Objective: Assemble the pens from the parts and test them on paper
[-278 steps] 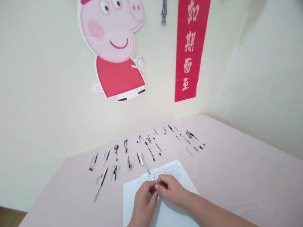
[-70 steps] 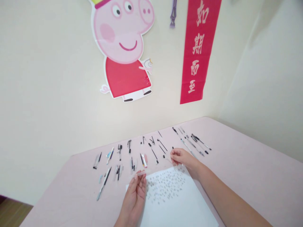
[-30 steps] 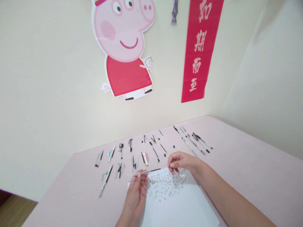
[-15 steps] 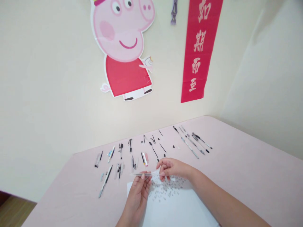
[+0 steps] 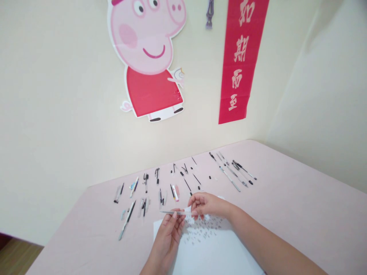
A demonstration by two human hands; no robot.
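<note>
My left hand (image 5: 168, 236) pinches a thin clear pen barrel (image 5: 172, 212), held level above the top left corner of a white sheet of paper (image 5: 212, 252) covered with small scribbles. My right hand (image 5: 208, 204) meets the barrel's right end, fingertips closed on a small part there that I cannot make out. Both hands hover over the pink table (image 5: 286, 214).
Rows of taken-apart pen parts (image 5: 160, 187) lie beyond the hands: barrels, refills, caps. Several whole pens (image 5: 233, 172) lie at the far right. A cartoon pig cutout (image 5: 149, 57) and a red banner (image 5: 237, 57) hang on the wall. The table's left edge drops to a wooden floor (image 5: 14, 259).
My right hand came back from the parts row to the barrel's right end. The dark refill that stuck out of the barrel a second ago has slid in.
</note>
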